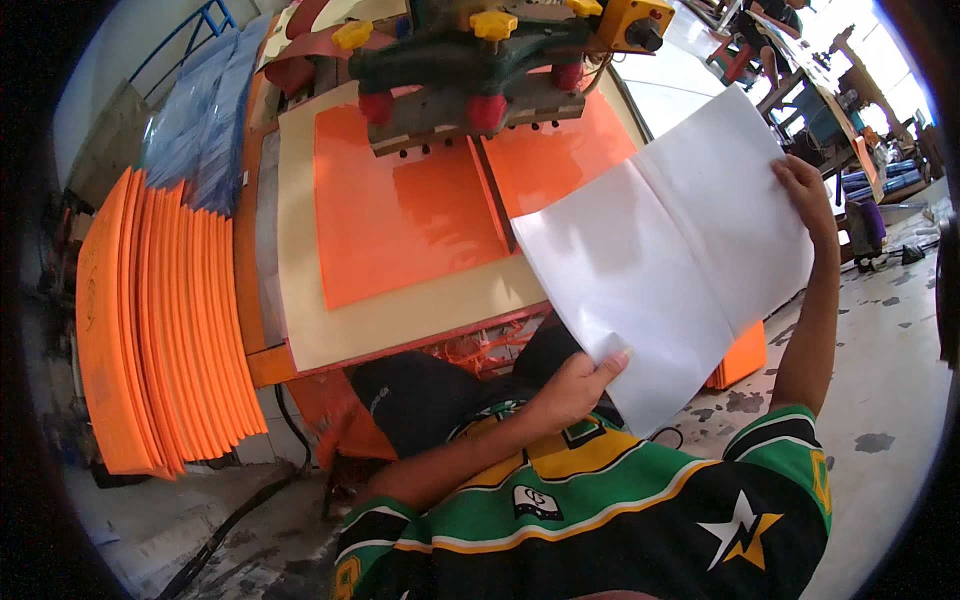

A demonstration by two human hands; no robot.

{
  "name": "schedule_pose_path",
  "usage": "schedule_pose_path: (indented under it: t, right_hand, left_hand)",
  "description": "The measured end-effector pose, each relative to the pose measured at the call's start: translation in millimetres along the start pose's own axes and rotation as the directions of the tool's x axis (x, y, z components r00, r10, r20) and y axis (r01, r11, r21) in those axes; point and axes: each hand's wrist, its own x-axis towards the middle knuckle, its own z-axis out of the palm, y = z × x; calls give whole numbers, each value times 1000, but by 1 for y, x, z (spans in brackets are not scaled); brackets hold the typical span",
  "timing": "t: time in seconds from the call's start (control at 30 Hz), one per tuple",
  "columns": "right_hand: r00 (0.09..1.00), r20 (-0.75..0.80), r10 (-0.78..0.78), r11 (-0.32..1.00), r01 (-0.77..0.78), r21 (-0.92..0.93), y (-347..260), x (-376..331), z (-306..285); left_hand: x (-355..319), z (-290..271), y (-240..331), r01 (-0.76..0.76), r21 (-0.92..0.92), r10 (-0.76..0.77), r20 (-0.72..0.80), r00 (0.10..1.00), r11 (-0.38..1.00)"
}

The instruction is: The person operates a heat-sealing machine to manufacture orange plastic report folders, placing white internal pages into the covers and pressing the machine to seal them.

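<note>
I hold a large white sheet [670, 250] with a crease down its middle, spread out in front of me. My left hand [580, 385] pinches its near bottom edge. My right hand [805, 190] grips its far right edge. The sheet hangs over the right end of a beige work table [400, 320] that carries a flat orange sheet [400, 215]. Above the orange sheet sits the dark green head of a press machine [470, 60] with red and yellow knobs.
A fanned stack of orange sheets [160, 320] stands at the left. Clear plastic sheets [200, 110] lean behind it. An orange block [742, 358] shows under the white sheet. Benches and clutter [850, 120] stand at the far right on a stained concrete floor [880, 360].
</note>
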Motion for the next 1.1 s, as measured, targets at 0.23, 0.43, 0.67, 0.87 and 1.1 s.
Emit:
schedule_pose_path:
  t: [0.23, 0.43, 0.67, 0.87, 1.1]
  right_hand:
    - [999, -38, -13, 1000, 14, 25, -2, -38, -29]
    - [977, -194, 85, 995, -73, 69, -1, -59, -48]
    - [975, -135, 175, 969, -147, 200, -15, -61, -35]
    - [989, -77, 128, 955, -102, 279, -25, -44, -2]
    - [997, -31, 74, 927, -58, 371, -29, -16, 33]
  left_hand:
    - [8, -3, -16, 29, 79, -36, 89, 995, 996]
    - [3, 2, -7, -42, 62, 30, 187, 982, 997]
    - [-17, -2, 4, -120, -56, 126, 136, 983, 991]
    - [-30, -16, 7, -124, -129, 131, 50, 990, 984]
    - [-46, -26, 21, -209, -105, 202, -73, 977, 972]
